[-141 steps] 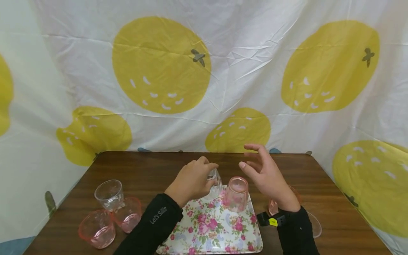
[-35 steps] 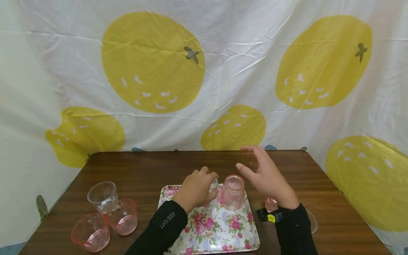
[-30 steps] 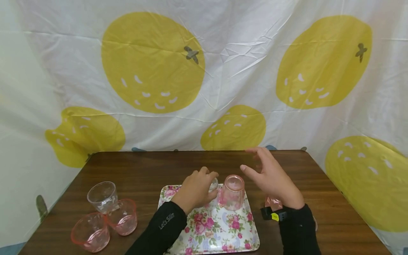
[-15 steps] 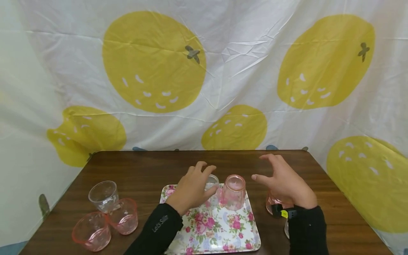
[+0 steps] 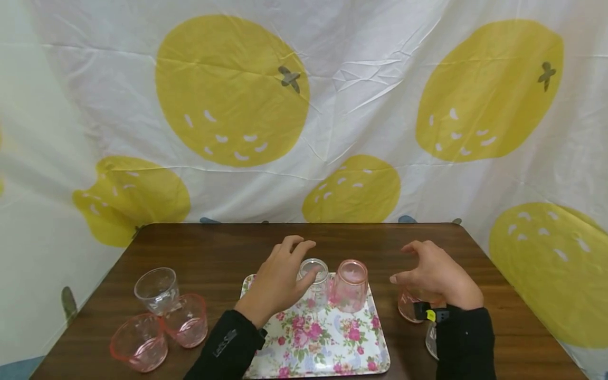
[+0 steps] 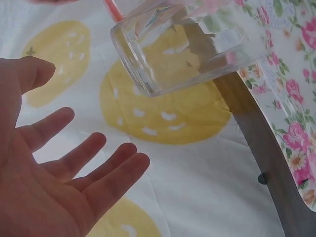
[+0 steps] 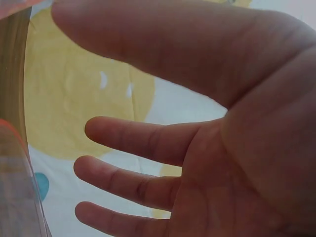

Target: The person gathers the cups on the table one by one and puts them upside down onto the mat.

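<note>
White cloth (image 5: 366,121) printed with yellow fruit (image 5: 233,89) is hung behind a brown wood-grain table (image 5: 228,237), perhaps as a plain screen. On the table, the floral tray (image 5: 332,351) is set in the near middle, probably so that it can be reached from either side. Over the tray's left side the left hand (image 5: 280,279) is held with fingers parted and a wide gap to the thumb; nothing is gripped. Farther right, past the tray's edge, the right hand (image 5: 439,277) is held just as wide, with nothing in it, the spread being roughly suited to a glass.

At the tray's far right the clear tumbler (image 5: 322,287) and the pink tumbler (image 5: 351,286) are stood side by side, apparently mouth down, presumably for a steady footing. On the left, the clear glass (image 5: 157,290), the nearest pink glass (image 5: 140,343) and the middle pink glass (image 5: 189,322) are clustered mouth up.

The clear tumbler is placed just right of the left hand's fingers, untouched, as is shown by the left wrist view. The part-hidden pink glass (image 5: 408,306) is seen below the right hand, with the part-hidden clear glass (image 5: 431,340) nearer; no contact is shown.
</note>
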Tool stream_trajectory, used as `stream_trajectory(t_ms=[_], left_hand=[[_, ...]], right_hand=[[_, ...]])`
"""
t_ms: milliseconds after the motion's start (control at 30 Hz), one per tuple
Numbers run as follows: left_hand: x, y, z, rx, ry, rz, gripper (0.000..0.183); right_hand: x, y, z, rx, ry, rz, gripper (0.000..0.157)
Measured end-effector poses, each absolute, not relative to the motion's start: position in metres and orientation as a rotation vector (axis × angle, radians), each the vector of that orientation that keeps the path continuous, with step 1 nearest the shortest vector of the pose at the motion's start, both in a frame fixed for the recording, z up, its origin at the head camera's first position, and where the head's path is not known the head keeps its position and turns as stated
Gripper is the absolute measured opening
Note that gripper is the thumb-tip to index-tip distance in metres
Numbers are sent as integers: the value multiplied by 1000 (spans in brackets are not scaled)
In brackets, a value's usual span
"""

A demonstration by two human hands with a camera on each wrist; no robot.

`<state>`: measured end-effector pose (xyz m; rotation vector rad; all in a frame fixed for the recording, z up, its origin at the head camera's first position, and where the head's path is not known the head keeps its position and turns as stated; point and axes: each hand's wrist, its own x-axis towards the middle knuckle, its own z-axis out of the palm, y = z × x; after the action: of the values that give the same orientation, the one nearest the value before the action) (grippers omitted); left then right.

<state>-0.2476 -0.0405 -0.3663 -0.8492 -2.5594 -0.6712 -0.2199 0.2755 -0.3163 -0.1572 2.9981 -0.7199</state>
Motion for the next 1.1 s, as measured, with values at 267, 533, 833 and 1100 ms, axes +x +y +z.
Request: stream_trajectory(t_ms=[267,533,833,1100], left_hand=[[-246,-53,-364,-799,-2566,-668,51],[-243,-57,-363,-758,-2610,-655,51],[-240,-62,-358,-733,-2623,-657,51],[-238,-67,-355,-715,-2639,-678,52]], right_hand=[[-217,277,-318,-29,2998,-657,94],[-219,279,-322,110,2813,-819,77],[-220,280,-328,151,2766,-856,67],[-221,281,-330,119,2800,-770,65]])
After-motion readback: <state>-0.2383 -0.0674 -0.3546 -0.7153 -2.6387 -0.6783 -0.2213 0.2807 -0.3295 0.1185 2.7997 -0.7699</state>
